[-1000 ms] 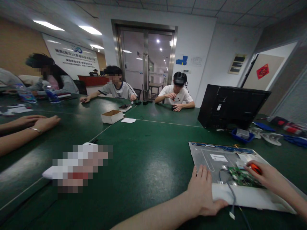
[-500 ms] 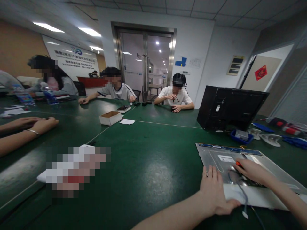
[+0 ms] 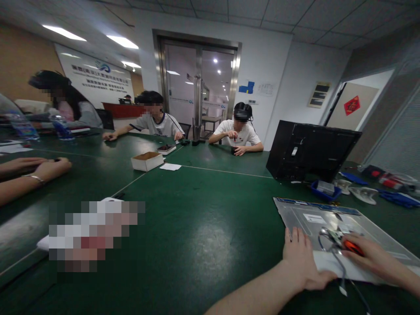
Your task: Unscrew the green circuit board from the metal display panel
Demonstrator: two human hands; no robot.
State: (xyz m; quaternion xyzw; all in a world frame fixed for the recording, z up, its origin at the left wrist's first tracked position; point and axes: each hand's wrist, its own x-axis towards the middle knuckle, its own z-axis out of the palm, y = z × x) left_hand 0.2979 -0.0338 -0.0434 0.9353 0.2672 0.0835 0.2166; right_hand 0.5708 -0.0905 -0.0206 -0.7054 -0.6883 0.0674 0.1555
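Note:
A flat display panel (image 3: pixel 297 214) lies on the green table at the lower right, its metal back facing up. My left hand (image 3: pixel 300 260) rests with fingers stretched over the panel's near left corner, holding nothing. My right hand (image 3: pixel 377 258) is closed around a screwdriver (image 3: pixel 353 247) with an orange and black handle, low over the panel; its tip is hard to make out. Beside it, a small green circuit board (image 3: pixel 335 236) sits on the panel. A grey cable (image 3: pixel 341 262) runs from there past the near edge, ending in a white connector (image 3: pixel 343 291).
Behind the panel stand a black monitor housing (image 3: pixel 311 148) and a blue tray (image 3: pixel 326 191) with a grey block. A white box (image 3: pixel 147 162) stands mid-table. A blurred-out item (image 3: pixel 92 236) lies at left. Several people sit around the table; a co-worker's hands (image 3: pixel 49 168) are at left.
My right hand has drawn back toward me and slightly right with the screwdriver, uncovering the circuit board. My left hand stays on the panel's corner. The camera view has shifted slightly.

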